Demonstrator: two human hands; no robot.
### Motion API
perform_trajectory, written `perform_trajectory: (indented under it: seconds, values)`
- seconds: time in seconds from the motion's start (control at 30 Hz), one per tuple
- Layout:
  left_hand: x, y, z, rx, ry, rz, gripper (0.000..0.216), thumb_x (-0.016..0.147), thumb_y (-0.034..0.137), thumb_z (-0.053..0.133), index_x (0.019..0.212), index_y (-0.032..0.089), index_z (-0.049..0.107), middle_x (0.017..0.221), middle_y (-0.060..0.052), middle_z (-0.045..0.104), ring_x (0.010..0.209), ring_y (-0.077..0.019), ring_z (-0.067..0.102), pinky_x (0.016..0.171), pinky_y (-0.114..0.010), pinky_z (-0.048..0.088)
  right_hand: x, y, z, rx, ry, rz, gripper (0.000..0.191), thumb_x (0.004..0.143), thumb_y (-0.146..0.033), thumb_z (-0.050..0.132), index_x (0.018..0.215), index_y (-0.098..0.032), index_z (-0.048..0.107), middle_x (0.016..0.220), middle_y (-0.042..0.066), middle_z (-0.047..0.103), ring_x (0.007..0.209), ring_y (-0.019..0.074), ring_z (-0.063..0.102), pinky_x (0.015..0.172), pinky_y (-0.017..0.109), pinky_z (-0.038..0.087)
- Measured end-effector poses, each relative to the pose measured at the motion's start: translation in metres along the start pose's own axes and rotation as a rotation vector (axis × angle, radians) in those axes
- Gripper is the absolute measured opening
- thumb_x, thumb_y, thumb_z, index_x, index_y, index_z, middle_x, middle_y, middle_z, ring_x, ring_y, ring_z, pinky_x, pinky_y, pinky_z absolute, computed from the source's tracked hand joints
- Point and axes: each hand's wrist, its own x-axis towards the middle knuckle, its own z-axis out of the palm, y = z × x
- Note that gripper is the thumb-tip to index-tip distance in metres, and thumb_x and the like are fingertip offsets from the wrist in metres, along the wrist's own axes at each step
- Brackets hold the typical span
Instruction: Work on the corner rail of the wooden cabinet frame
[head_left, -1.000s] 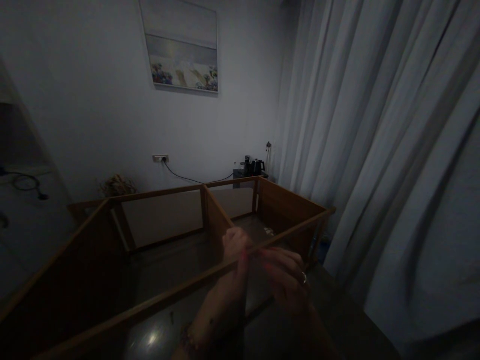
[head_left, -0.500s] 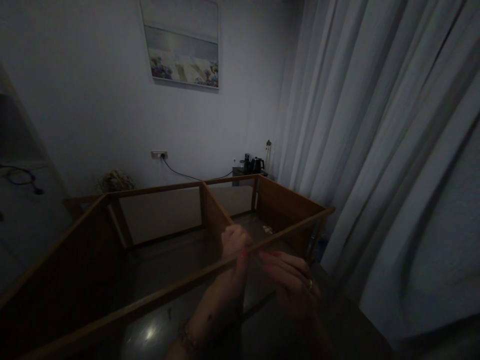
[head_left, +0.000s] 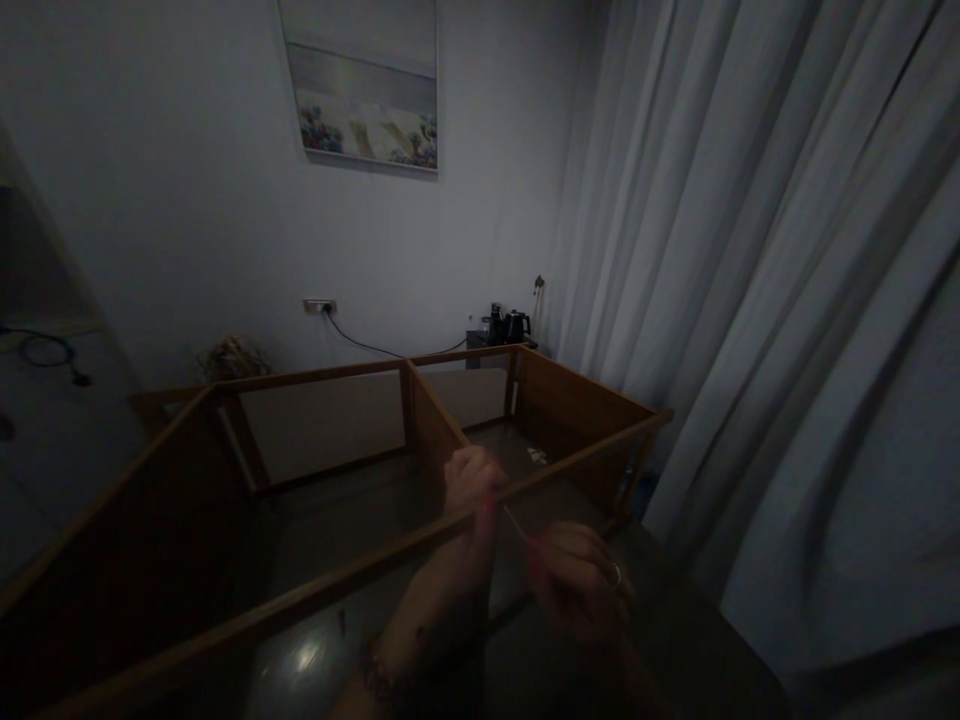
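Observation:
A brown wooden frame with a middle divider point(head_left: 433, 408) stands on a dark, glossy surface. My left hand point(head_left: 471, 500) is closed round the near rail point(head_left: 315, 595) where it meets the divider, with the thumb on the near side. Just right of that joint, my right hand point(head_left: 577, 578) pinches a thin, pale metal rod point(head_left: 516, 522). The rod points up and left toward the rail by my left thumb; I cannot tell whether its tip touches the wood. Its other end is hidden in my fingers.
Small white pieces point(head_left: 537, 456) lie inside the right compartment. A small dark item point(head_left: 342, 622) rests on the surface near the front. Behind the frame stand a black kettle point(head_left: 516, 326) and a dried bundle point(head_left: 234, 358). A long curtain point(head_left: 720, 300) hangs at the right.
My right hand has drawn slightly down and away from the rail, its fingers now curled into a pinch, and the thin rod shows more clearly. My left hand keeps its grip.

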Motion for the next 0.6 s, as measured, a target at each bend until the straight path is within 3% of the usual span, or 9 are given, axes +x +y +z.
perform_trajectory:
  seconds: [0.2, 0.37, 0.6]
  values:
    - [0.0, -0.004, 0.0, 0.03, -0.032, -0.035, 0.058, 0.112, 0.055, 0.007, 0.087, 0.025, 0.05, 0.092, -0.006, 0.063, 0.097, -0.0265, 0.055, 0.087, -0.044, 0.047, 0.003, 0.001, -0.001, -0.014, -0.006, -0.057, 0.02, 0.102, -0.008, 0.062, 0.118, -0.019, 0.068, 0.072, -0.001, 0.081, 0.056, 0.0132, 0.074, 0.058, 0.024, 0.063]
    - [0.0, -0.004, 0.001, 0.03, -0.036, -0.031, 0.059, 0.111, 0.057, 0.006, 0.086, 0.026, 0.049, 0.09, -0.006, 0.059, 0.095, -0.0275, 0.053, 0.086, -0.046, 0.046, 0.004, -0.002, 0.006, 0.024, -0.011, -0.034, 0.033, 0.104, -0.008, 0.055, 0.134, -0.019, 0.064, 0.067, -0.001, 0.079, 0.044, 0.0131, 0.067, 0.045, 0.027, 0.053]
    - [-0.001, -0.001, 0.0, 0.022, -0.033, -0.018, 0.054, 0.114, 0.048, 0.01, 0.09, 0.024, 0.051, 0.094, -0.005, 0.06, 0.095, -0.0253, 0.053, 0.087, -0.044, 0.047, 0.003, -0.013, 0.006, 0.106, -0.066, 0.15, 0.019, 0.106, -0.015, 0.051, 0.114, -0.023, 0.066, 0.064, -0.004, 0.074, 0.045, 0.0118, 0.064, 0.048, 0.025, 0.05]
